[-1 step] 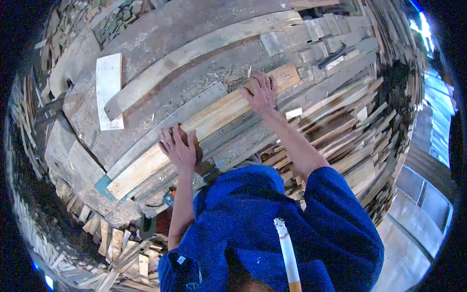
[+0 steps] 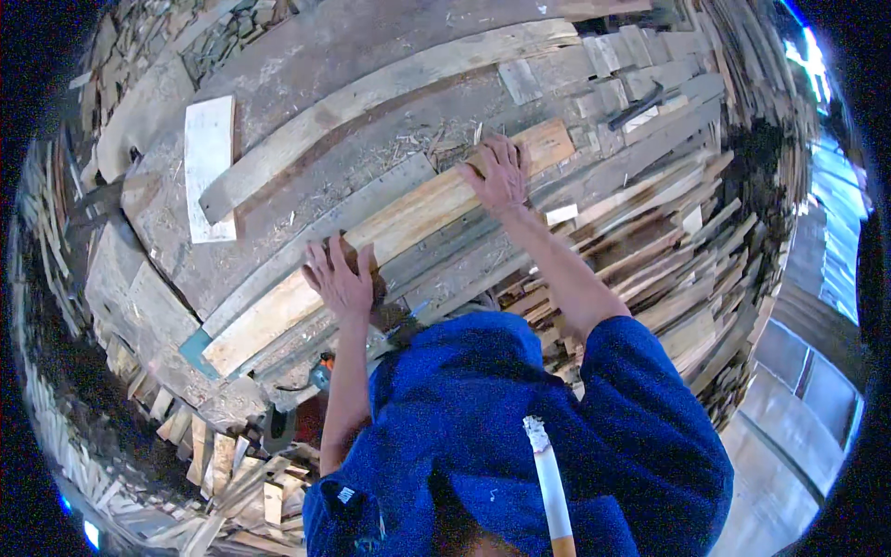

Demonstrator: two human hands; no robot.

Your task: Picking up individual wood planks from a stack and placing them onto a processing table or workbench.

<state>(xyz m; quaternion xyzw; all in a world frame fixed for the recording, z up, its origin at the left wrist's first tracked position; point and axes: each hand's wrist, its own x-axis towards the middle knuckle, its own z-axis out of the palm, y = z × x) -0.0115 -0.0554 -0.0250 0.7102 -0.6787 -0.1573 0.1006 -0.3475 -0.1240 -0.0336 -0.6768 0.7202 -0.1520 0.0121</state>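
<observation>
A long pale wooden plank (image 2: pixel 418 221) lies slantwise across the work surface, its left end low and near, its right end higher and farther off. My left hand (image 2: pixel 342 280) rests on the plank's left half, fingers spread. Farther right, my right hand (image 2: pixel 502 173) lies over the same plank with its fingers apart, reaching toward the far edge. Neither hand is closed around it. A brown patch, possibly part of a tool or block, shows partly behind my left hand; I cannot make it out. Grey boards (image 2: pixel 306 265) run along both sides of the plank.
A white board (image 2: pixel 211 167) lies at the far left, under the end of a long weathered board (image 2: pixel 371 88). A dark tool (image 2: pixel 636 108) sits far right. Stacked slats (image 2: pixel 668 269) flank my right arm. A teal-and-orange tool (image 2: pixel 322 371) is near my left forearm. A cigarette (image 2: pixel 549 483) juts in below.
</observation>
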